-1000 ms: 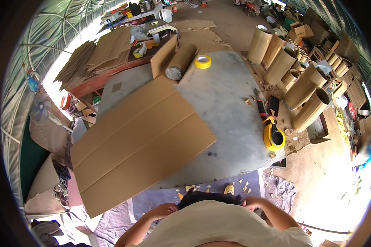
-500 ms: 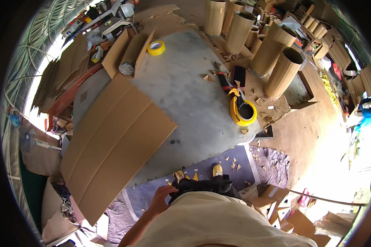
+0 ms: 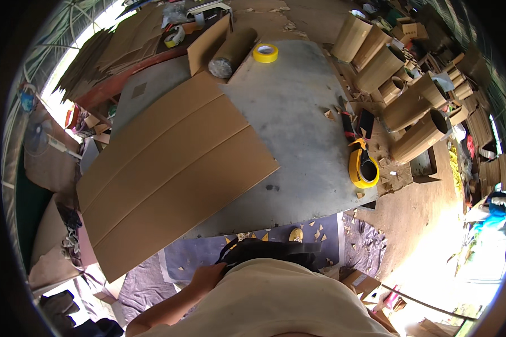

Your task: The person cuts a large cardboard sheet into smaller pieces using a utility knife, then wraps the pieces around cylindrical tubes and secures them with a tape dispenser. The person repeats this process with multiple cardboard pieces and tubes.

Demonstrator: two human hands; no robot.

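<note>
My left hand (image 3: 209, 275) is down by my waist, against a dark, folded black thing (image 3: 264, 253) there. Its fingers are partly hidden, so their grip does not show. My right hand is out of view. In front of me, a large creased cardboard sheet (image 3: 174, 163) lies flat across the left of the grey table (image 3: 303, 129), overhanging its near left edge. A yellow tape roll (image 3: 265, 53) rests at the far side, beside a wrapped cardboard tube (image 3: 230, 56) lying in folded cardboard. On the right is a tape dispenser (image 3: 364, 165) with a yellow roll.
A dark phone (image 3: 365, 122) and a red-and-black cutter (image 3: 348, 124) lie near the dispenser among cardboard scraps. Several tall cardboard tubes (image 3: 419, 135) stand beyond the table's right side. Stacked cardboard (image 3: 112, 48) and a fan (image 3: 45, 140) are at the left.
The view has turned left, so the table and its things sit farther right in the picture. My left hand stays at my waist. The cardboard sheet still lies on the table.
</note>
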